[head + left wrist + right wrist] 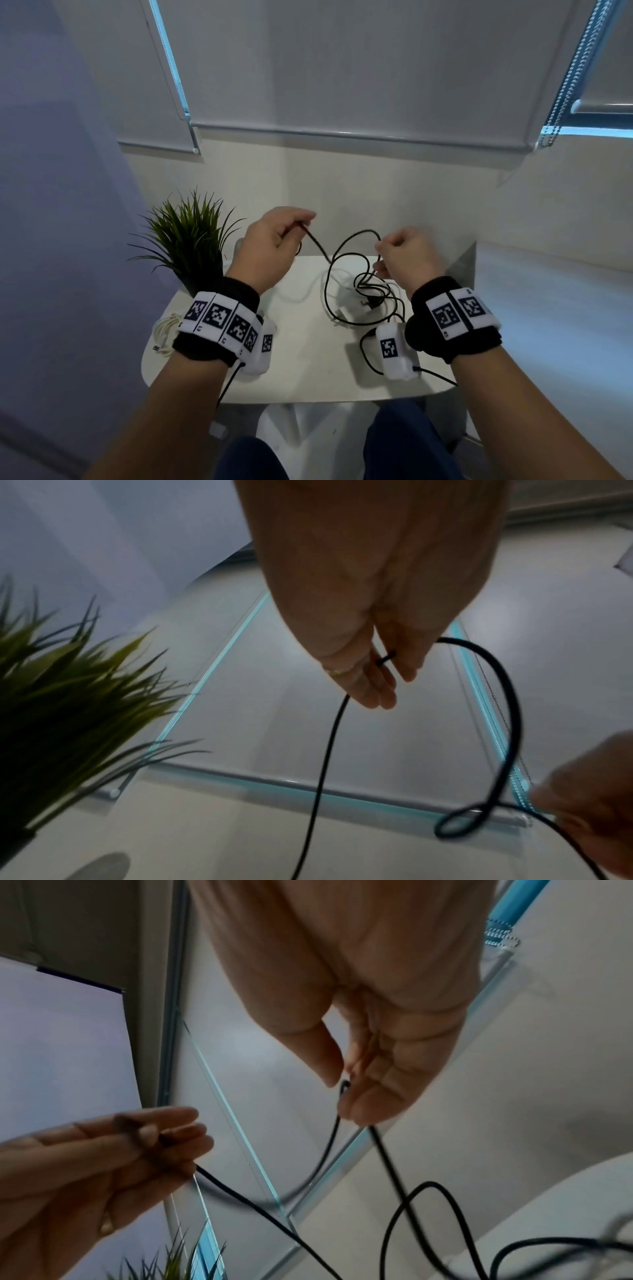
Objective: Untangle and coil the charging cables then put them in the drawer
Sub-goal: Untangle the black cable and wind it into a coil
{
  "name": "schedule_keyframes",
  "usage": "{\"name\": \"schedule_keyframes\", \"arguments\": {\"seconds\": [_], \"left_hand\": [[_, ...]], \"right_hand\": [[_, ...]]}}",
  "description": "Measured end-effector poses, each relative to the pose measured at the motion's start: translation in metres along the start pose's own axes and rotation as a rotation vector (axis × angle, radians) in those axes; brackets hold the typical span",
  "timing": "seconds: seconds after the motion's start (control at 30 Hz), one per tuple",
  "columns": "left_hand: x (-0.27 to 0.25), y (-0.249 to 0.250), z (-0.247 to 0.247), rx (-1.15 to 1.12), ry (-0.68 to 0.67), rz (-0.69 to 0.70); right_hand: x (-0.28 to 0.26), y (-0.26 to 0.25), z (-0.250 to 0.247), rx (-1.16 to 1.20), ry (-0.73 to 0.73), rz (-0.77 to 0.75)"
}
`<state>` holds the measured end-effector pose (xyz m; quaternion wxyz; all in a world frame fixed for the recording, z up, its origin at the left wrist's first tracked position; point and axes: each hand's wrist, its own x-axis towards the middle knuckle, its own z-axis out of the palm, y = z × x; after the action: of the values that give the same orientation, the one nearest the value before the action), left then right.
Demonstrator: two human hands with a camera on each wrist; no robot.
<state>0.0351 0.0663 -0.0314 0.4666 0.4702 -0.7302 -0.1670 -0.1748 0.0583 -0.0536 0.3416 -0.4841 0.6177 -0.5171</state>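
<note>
Grip: left hand (270, 248) and right hand (406, 257) each pinch the black cable (346, 274).
Cable: slack loop between hands; knot below right hand, on counter (308, 359).
Nearer: right hand.

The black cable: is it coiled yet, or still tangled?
Still tangled: the black cable crosses itself in loose loops between left hand and right hand.

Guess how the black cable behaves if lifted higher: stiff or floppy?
Likely floppy: the black cable sags in loose loops between the left hand and right hand. Probably light, since fingertip pinches hold it. The knotted part on the table may drag along.
</note>
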Motion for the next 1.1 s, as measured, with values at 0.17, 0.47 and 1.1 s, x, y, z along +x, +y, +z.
{"name": "schedule_keyframes", "arguments": {"seconds": [0.17, 0.47, 1.1], "left_hand": [[-0.024, 0.003, 0.007, -0.114, -0.128, -0.096], [-0.038, 0.002, 0.003, -0.365, 0.229, -0.363], [-0.054, -0.015, -0.010, -0.058, -0.386, -0.346]], "right_hand": [[0.002, -0.005, 0.000, -0.096, 0.054, -0.167], [-0.019, 0.002, 0.021, -0.065, -0.366, -0.030], [-0.028, -0.033, 0.025, 0.239, -0.471, -0.064]]}}
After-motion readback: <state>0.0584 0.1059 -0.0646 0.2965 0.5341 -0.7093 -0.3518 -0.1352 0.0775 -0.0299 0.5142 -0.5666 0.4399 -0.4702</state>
